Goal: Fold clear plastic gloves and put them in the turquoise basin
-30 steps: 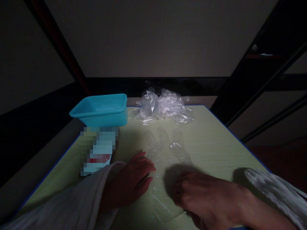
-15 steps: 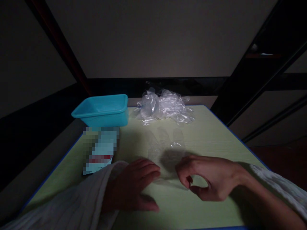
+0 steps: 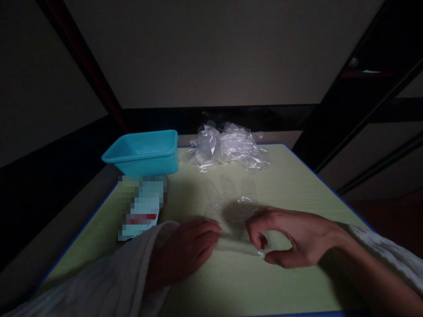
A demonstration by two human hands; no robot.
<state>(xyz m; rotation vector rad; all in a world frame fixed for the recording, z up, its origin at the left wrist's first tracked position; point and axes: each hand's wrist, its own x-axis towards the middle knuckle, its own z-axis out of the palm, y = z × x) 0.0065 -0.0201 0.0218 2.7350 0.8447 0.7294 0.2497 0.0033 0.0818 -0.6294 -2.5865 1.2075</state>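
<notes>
Glove (image 3: 231, 218) well inside blue table edge (image 3: 310, 314)

The basin (image 3: 145, 162) is turquoise, the glove (image 3: 229, 213) clear, the tabletop (image 3: 297, 185) pale yellow-green with a blue edge (image 3: 330, 188)

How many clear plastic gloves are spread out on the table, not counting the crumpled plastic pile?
1. The glove lies between and just beyond the left hand and the right hand. Behind it, the crumpled plastic pile may hide more gloves.
</notes>
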